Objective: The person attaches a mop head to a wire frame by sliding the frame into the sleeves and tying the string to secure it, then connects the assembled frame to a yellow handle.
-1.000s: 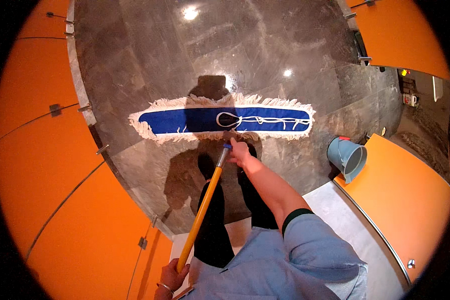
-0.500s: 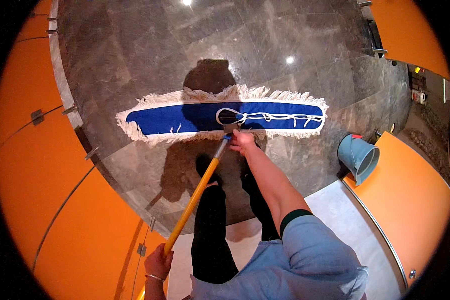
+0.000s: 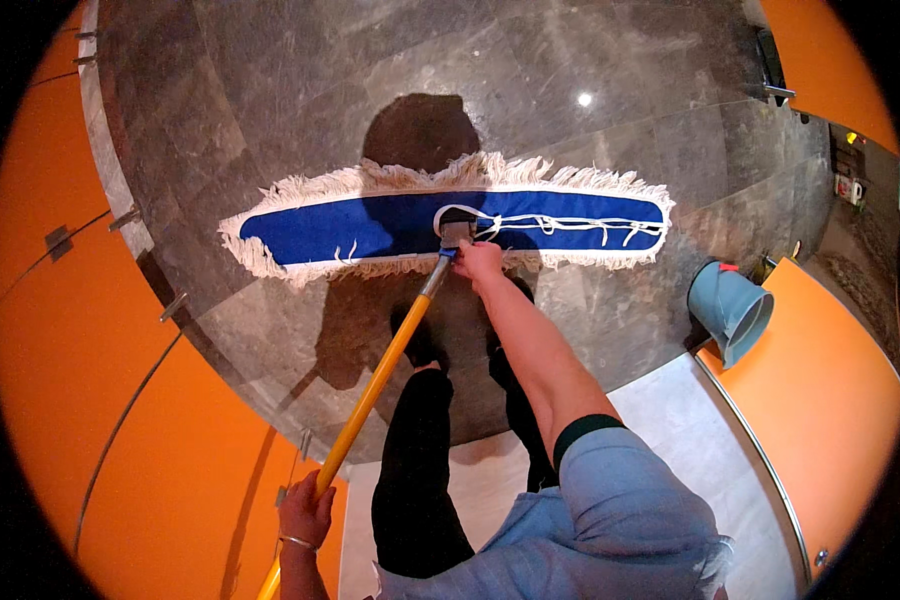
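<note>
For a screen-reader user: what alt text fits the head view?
A person's right hand reaches down to the joint where a yellow handle meets a wide blue dust mop on grey marble floor; the left hand grips the handle's upper end. A grey bucket lies tipped nearby.

the mop head (image 3: 370, 225) lies flat on the floor (image 3: 300, 80), crosswise ahead of the feet. the handle (image 3: 380, 365) slants back from its middle to the left hand (image 3: 305, 512). the right hand (image 3: 480, 262) sits at the joint. a bucket (image 3: 732, 312) is tipped over on the right, beside a partition (image 3: 820, 400).
</note>
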A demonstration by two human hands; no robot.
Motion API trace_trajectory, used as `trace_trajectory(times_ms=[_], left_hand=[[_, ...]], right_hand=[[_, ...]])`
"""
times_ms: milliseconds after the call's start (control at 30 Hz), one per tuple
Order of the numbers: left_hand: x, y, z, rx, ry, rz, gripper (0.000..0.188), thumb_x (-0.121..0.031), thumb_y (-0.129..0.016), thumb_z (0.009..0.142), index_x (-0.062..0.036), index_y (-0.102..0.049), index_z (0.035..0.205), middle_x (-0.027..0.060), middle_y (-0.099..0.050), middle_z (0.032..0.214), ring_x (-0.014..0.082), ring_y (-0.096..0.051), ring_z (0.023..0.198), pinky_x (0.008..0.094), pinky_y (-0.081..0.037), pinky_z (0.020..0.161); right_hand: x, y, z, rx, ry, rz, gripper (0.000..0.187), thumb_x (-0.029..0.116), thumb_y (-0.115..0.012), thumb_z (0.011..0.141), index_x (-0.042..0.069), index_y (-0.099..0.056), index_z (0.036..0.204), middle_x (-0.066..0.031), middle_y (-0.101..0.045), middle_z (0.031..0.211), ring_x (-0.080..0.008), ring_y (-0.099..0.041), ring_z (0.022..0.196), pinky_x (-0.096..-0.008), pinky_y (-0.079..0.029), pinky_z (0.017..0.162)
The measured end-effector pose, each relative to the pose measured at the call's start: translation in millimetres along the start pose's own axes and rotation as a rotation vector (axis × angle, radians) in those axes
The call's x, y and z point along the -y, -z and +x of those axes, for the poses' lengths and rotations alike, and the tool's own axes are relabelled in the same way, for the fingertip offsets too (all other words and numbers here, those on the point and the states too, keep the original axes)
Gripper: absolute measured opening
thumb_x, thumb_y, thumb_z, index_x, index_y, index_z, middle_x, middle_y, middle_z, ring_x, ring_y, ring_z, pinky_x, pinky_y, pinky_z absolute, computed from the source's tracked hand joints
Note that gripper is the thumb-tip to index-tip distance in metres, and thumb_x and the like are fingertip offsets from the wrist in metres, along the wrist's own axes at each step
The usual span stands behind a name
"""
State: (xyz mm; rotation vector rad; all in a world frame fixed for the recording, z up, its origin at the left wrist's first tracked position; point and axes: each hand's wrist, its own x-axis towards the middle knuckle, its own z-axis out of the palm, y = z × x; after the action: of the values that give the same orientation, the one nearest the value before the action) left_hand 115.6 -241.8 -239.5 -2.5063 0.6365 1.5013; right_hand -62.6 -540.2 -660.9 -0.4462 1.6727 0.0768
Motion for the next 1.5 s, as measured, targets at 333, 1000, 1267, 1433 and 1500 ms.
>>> trace_trajectory(times_ms=[333,1000,1267,1433,1500], left_hand=[[-18.4,0.2,-5.2,0.024,0.044,0.043,0.039,-0.021,-0.067,0.082,0.0005,-0.058,0.113,0.0196,-0.064,0.086,0.0327,-0.063,0.076,0.0405,-0.050,0.068],[-91.8,43.1,-6.0,0.024,0.056,0.189,0.040,-0.020,-0.064,0.082,-0.0058,-0.053,0.118,0.0190,-0.060,0.086,0.0365,-0.061,0.079,0.0451,-0.049,0.066],[-161.3,67.7,-52.2,-0.096,-0.015,0.358,0.053,-0.023,-0.069,0.076,-0.0096,-0.051,0.124,0.0167,-0.059,0.100,0.0347,-0.058,0.094,0.0449,-0.047,0.079],[-185.9,104.0,-127.7,-0.415,-0.375,0.421,0.073,-0.022,-0.074,0.068,-0.0106,-0.045,0.134,0.0166,-0.054,0.120,0.0331,-0.050,0.114,0.0460,-0.037,0.097],[-189.3,113.4,-153.3,-0.448,-0.401,0.475,0.072,-0.022,-0.074,0.067,-0.0077,-0.046,0.132,0.0162,-0.054,0.122,0.0330,-0.049,0.116,0.0449,-0.038,0.096]], right_hand=[[6.9,1.7,2.6,0.041,0.058,-0.070,0.024,0.013,-0.062,0.087,-0.008,-0.056,0.096,-0.0134,-0.061,0.083,-0.0225,-0.063,0.068,-0.0364,-0.057,0.057],[6.7,-5.1,1.0,0.067,-0.160,0.094,0.038,0.040,-0.056,0.089,0.004,-0.055,0.100,-0.0108,-0.060,0.085,-0.0252,-0.063,0.066,-0.0427,-0.054,0.055],[-34.7,-82.8,-258.4,0.054,-0.177,0.469,0.018,0.019,-0.052,0.092,0.003,-0.042,0.088,-0.0094,-0.050,0.070,-0.0192,-0.049,0.050,-0.0334,-0.043,0.044],[25.2,-79.1,-313.8,-0.008,-0.252,0.524,0.009,0.010,-0.048,0.089,0.002,-0.044,0.086,-0.0099,-0.048,0.066,-0.0175,-0.044,0.046,-0.0307,-0.040,0.042],[30.7,-68.5,-344.7,0.001,-0.240,0.508,0.009,0.009,-0.048,0.089,0.001,-0.044,0.085,-0.0107,-0.047,0.065,-0.0176,-0.043,0.047,-0.0309,-0.039,0.042]])
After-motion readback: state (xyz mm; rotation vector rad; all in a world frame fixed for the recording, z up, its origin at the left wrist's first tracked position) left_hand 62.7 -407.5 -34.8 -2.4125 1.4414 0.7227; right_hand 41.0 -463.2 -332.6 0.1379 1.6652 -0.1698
